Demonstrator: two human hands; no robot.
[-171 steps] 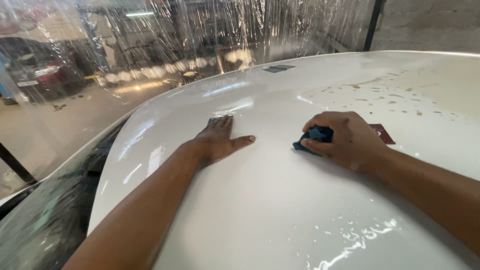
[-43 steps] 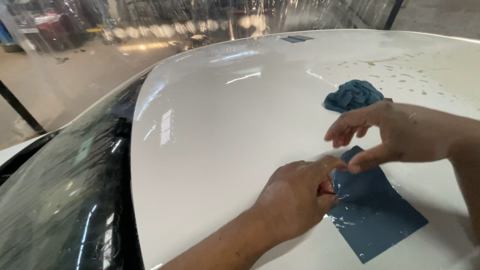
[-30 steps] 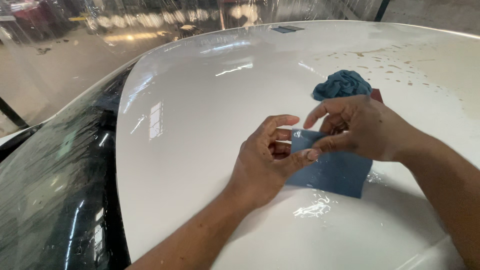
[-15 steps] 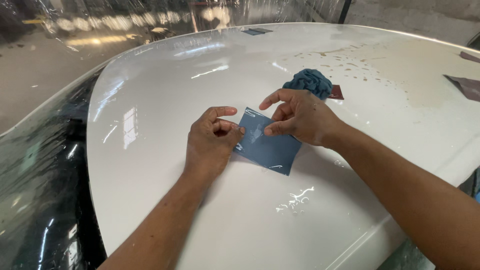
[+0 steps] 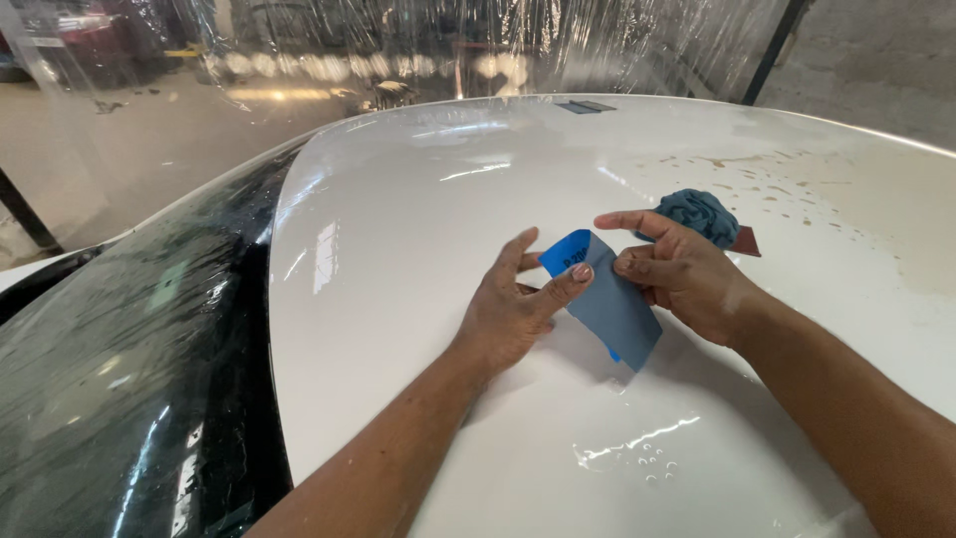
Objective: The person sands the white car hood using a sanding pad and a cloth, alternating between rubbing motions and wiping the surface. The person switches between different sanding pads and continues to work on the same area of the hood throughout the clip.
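Observation:
Both my hands hold a blue-grey sheet of abrasive paper (image 5: 612, 304) just above the wet white car roof (image 5: 448, 189). My left hand (image 5: 513, 309) pinches its near left edge, thumb on top. My right hand (image 5: 682, 274) grips the far right edge, index finger stretched out. The sheet's top corner is folded over and shows a brighter blue back. Beyond my right hand a crumpled blue cloth (image 5: 702, 214) lies on the roof, with a small dark red piece (image 5: 747, 242) beside it.
The dark, wet windscreen (image 5: 129, 379) slopes down on the left. Clear plastic sheeting (image 5: 448, 50) hangs behind the car. Brownish droplets and smears (image 5: 797, 189) mark the roof at the far right. Water pools near me (image 5: 637, 448).
My hands picked the sheet up off the roof and brought it toward the middle. Since half a second ago its top corner has been folded over.

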